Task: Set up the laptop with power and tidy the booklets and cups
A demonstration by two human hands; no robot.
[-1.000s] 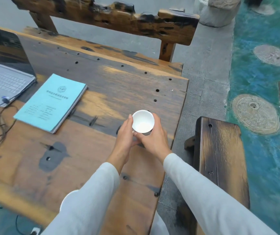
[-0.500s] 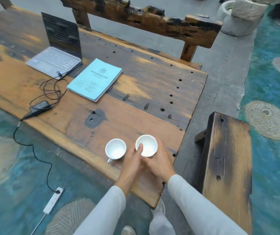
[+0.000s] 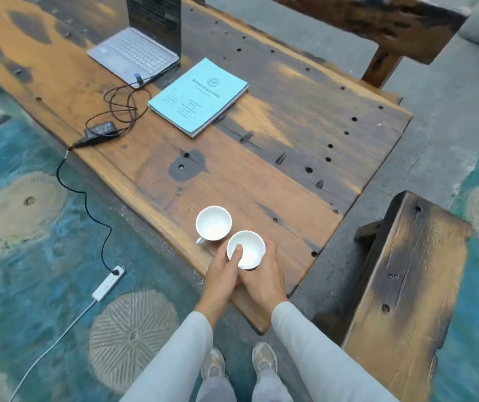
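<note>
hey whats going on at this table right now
A person stands at the near end of the table holding one white cup. The left hand grips it with the thumb hooked over the rim, and the right hand cradles the other side. A second cup stands close beside it near the table edge. Farther along lie teal booklets and an open laptop, cabled through a power brick to a power strip on the floor.

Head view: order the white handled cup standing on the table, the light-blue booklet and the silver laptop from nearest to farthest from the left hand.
1. White handled cup, just beyond the left hand gripping the other white cup.
2. Light-blue booklet, mid-table.
3. Silver laptop, far back left.
</note>
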